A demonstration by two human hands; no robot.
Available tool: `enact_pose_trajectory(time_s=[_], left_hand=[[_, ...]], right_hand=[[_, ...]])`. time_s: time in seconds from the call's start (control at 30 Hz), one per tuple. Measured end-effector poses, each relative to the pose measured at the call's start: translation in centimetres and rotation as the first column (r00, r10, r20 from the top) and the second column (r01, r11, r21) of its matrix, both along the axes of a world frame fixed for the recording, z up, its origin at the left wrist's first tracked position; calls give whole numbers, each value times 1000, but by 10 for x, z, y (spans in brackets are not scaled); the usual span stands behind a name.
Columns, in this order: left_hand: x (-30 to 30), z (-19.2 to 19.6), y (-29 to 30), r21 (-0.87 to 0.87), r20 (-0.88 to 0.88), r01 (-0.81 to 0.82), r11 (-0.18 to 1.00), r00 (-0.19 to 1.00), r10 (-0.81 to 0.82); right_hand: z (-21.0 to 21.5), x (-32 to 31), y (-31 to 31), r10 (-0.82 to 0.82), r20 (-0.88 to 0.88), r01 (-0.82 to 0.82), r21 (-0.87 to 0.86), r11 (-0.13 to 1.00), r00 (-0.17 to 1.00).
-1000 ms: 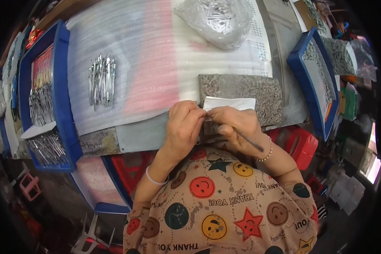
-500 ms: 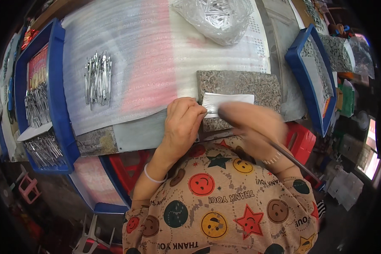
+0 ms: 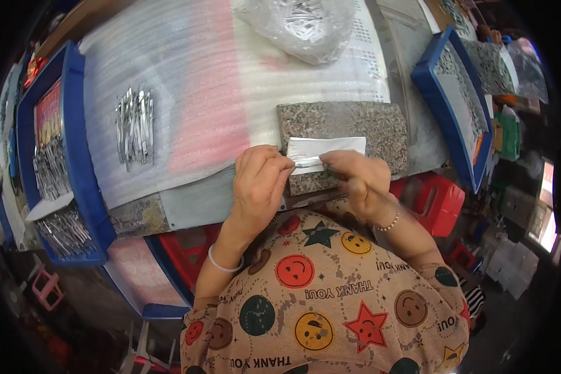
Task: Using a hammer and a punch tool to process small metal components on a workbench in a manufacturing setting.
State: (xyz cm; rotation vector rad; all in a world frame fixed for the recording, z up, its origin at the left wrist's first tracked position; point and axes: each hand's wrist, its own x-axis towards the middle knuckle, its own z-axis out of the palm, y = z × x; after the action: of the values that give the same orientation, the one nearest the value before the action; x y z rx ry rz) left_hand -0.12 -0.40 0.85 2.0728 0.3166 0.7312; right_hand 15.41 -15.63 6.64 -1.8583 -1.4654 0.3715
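My left hand (image 3: pixel 255 181) pinches one end of a slim silvery metal piece (image 3: pixel 305 165) lying on a folded white pad (image 3: pixel 340 145). The pad rests on a speckled granite block (image 3: pixel 380 124). My right hand (image 3: pixel 364 177) is closed at the other end of the piece, its thumb and fingertips pressed together there. A dark, motion-blurred tool, probably a hammer, seems to lie in that hand, partly hidden by the fingers. A bunch of similar slim metal pieces (image 3: pixel 134 128) lies farther left on the foam sheet.
A clear plastic bag (image 3: pixel 336 37) of metal pieces sits at the back. Blue trays stand left (image 3: pixel 75 143) and right (image 3: pixel 425 71), the left one holding many metal pieces. Pale foam sheet (image 3: pixel 199 124) covers much of the table. Red stools (image 3: pixel 439 202) stand below the table edge.
My right hand has moved left and turned, bringing its fingertips to the metal piece. The tool's long handle, plainly seen before, is now mostly lost to view. My left hand keeps its pinch.
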Motion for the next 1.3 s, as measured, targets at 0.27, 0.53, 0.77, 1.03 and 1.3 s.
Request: enact_pose_trajectory(time_s=[0.27, 0.53, 0.77, 1.03, 1.3], left_hand=[[0, -3, -1, -5, -40, -32, 999, 999, 31], [-1, -2, -1, -2, -50, -41, 999, 998, 41], [0, -2, -1, 17, -30, -19, 1000, 999, 20], [-1, 1, -2, 10, -43, -36, 999, 998, 36], [-17, 12, -18, -50, 63, -153, 987, 986, 156]], right_hand=[[7, 0, -13, -265, -375, 254, -80, 964, 888], [21, -7, -17, -226, -374, 255, 30, 967, 900], [6, -1, 6, -24, -56, 25, 7, 1000, 998], [19, -5, -29, -218, -344, 210, -63, 976, 913], [-2, -40, -42, -342, -764, 220, -262, 939, 547]])
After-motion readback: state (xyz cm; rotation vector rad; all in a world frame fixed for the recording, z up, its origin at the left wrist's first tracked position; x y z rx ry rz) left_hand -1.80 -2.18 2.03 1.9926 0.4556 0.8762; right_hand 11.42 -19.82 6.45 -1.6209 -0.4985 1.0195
